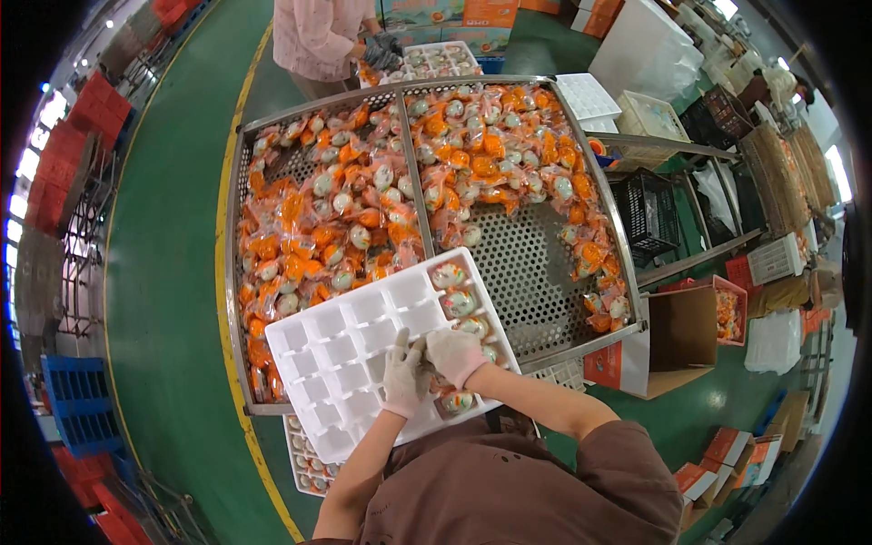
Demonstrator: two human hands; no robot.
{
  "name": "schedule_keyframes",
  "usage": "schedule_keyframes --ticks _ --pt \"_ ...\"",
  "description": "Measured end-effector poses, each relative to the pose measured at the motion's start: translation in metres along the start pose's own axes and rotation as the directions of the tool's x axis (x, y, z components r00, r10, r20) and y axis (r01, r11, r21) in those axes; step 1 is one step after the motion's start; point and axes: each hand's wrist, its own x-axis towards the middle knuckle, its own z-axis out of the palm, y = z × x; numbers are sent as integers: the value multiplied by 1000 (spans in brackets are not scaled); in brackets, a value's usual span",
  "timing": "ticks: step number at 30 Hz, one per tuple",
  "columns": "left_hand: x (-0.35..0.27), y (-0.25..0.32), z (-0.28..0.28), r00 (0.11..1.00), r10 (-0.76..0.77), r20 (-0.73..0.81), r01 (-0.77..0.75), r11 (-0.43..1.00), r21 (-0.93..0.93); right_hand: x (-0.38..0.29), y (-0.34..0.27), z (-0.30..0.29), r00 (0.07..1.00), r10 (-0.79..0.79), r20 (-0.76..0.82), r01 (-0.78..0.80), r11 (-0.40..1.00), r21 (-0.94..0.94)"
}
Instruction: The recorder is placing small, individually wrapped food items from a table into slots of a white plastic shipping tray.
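A white foam tray with square pockets lies tilted across the near edge of a perforated metal sorting table. Wrapped eggs fill pockets along its right column; the pockets on the left hold nothing. My left hand, in a pale glove, is over the tray's middle, fingers spread. Beside it, my right hand, also gloved, is bent down over the tray near the egg column; its fingertips and anything in them are hidden. Beyond the tray, many plastic-wrapped eggs in orange and clear film are heaped on the table.
A metal divider splits the table. Another person in dark gloves works at a filled tray across it. More eggs in a tray stand below left. An open cardboard box and black crates stand at right.
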Motion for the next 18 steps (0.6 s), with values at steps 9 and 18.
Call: schedule_keyframes --ticks 9,18 --pt "3 2 23 886 421 196 -294 182 938 132 205 -8 800 570 -189 -394 735 551" --pt "0 7 36 962 263 65 -113 169 979 222 193 58 584 809 72 -667 427 610"
